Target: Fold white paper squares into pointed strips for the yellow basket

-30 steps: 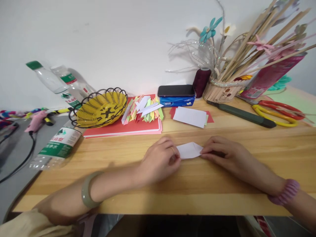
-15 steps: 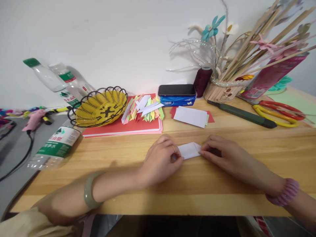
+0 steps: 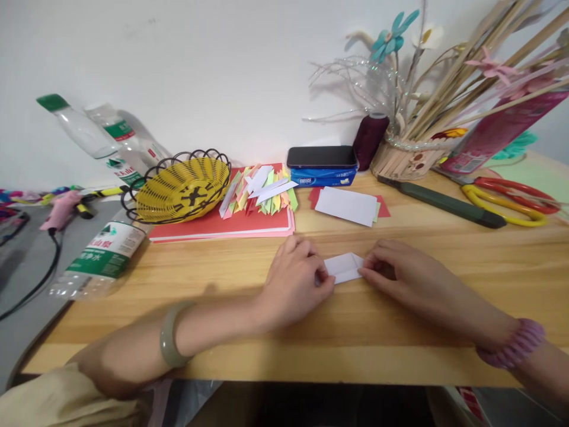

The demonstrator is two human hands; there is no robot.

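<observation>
A small strip of white paper [image 3: 341,268] lies on the wooden table between my hands, with a slanted fold at its right end. My left hand [image 3: 299,281] pinches its left end, thumb and fingers closed and covering that end. At the right end, the fingertips of my right hand [image 3: 391,273] close on the folded corner. Beyond them sits a small stack of cut paper, a white sheet [image 3: 347,205] on top with red and green edges showing. Folded colored paper pieces [image 3: 262,188] are heaped on red sheets [image 3: 213,225] farther left.
A yellow basket [image 3: 182,193] and plastic bottles [image 3: 106,252] stand to the left, near a pink glue gun [image 3: 62,210]. Behind is a phone [image 3: 322,156] on a blue box [image 3: 322,177]. To the right lie a green-handled cutter [image 3: 453,203], scissors [image 3: 507,204] and a stick-filled holder [image 3: 400,159].
The view has shifted slightly. Both hands keep their grip at the two ends of the white paper, with hardly any other visible movement.
</observation>
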